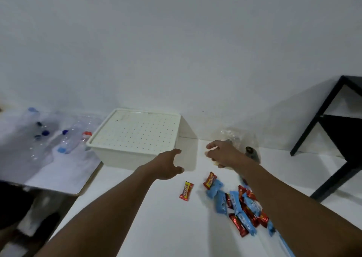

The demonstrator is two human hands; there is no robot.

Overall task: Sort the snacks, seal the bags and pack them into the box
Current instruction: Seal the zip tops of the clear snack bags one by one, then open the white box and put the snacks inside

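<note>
Left hand reaches, fingers spread and empty, toward the lidded cream plastic box; right hand hovers, fingers curled, grasp unclear.

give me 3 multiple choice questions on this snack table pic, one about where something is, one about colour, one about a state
1. Where is the lone red snack?
A. left of the snack pile
B. on the box
C. in the bag

2. Which wrapper colours are in the snack pile?
A. green and yellow
B. red and blue
C. all white

3. The white box is:
A. lidless
B. tipped over
C. closed with its lid on

Answers: 1 A, it lies alone on the table beside the pile. 2 B, only red and blue wrappers show. 3 C, the dotted lid covers its top.
</note>
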